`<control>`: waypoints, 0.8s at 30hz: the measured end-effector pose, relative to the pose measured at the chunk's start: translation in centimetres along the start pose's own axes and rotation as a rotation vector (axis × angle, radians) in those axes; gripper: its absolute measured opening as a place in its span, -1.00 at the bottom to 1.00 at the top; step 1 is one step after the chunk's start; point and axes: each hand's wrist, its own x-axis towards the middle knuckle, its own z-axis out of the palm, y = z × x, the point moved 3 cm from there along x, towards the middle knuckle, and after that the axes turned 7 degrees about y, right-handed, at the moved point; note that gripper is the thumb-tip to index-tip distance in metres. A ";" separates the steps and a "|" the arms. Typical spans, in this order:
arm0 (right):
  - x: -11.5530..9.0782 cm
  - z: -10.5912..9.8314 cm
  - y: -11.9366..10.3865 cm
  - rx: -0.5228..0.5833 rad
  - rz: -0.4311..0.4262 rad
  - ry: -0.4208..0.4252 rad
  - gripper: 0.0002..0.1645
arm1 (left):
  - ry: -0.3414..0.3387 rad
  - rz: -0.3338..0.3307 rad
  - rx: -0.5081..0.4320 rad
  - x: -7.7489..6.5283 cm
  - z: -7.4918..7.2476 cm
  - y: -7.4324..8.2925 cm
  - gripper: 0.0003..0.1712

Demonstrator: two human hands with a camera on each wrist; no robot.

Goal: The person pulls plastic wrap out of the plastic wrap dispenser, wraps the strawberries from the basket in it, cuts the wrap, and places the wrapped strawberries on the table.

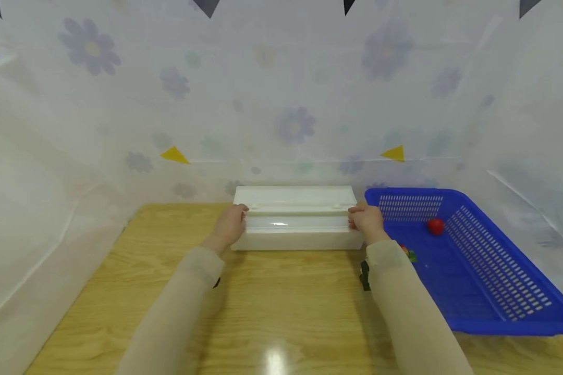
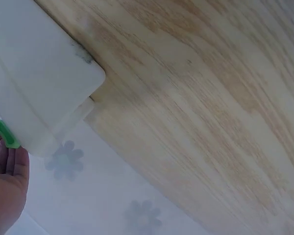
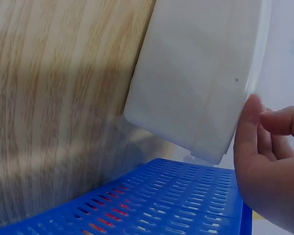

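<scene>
A long white box (image 1: 297, 240) with a lid (image 1: 295, 197) stands on the wooden table by the back sheet. At the box's left end, my left hand (image 1: 230, 226) grips the lid's front corner with curled fingers. In the left wrist view, a small green tab (image 2: 8, 134) shows between the thumb and fingers of that hand, against the box. My right hand (image 1: 368, 223) holds the opposite front corner of the lid. Its index fingertip (image 3: 254, 102) touches the box edge in the right wrist view, with the thumb close by. The box's inside is hidden.
A blue perforated basket (image 1: 497, 329) stands on the right, close to the right hand. In it lie a red strawberry-like item (image 1: 435, 226) and another red piece with green leaves (image 1: 412, 255), partly hidden by the right sleeve. A flower-patterned sheet (image 1: 295, 104) hangs behind the table.
</scene>
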 end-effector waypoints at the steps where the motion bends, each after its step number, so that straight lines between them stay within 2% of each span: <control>1: -0.1 0.0 -0.2 -0.038 -0.033 -0.002 -0.58 | -0.001 0.004 0.004 0.0 -0.1 0.0 -0.73; 5: -0.6 -0.1 -0.5 -0.235 -0.211 0.054 -0.65 | 0.019 0.009 0.061 -0.1 -0.2 0.1 -0.79; 8: -0.8 0.1 -0.5 -0.373 -0.341 0.106 -0.70 | 0.043 -0.012 0.121 -0.3 -0.3 0.0 -0.84; 12: -1.0 0.4 -0.6 -0.501 -0.449 0.123 -0.78 | 0.060 -0.039 0.159 -0.5 -0.2 -0.2 -0.84; 16: -1.0 0.5 -0.7 -0.577 -0.486 0.092 -0.81 | 0.056 -0.039 0.159 -0.4 -0.1 -0.5 -0.84; 24: -0.5 0.0 -1.4 -0.606 -0.449 0.059 -0.79 | 0.051 -0.057 0.097 0.2 -0.4 -0.4 -0.81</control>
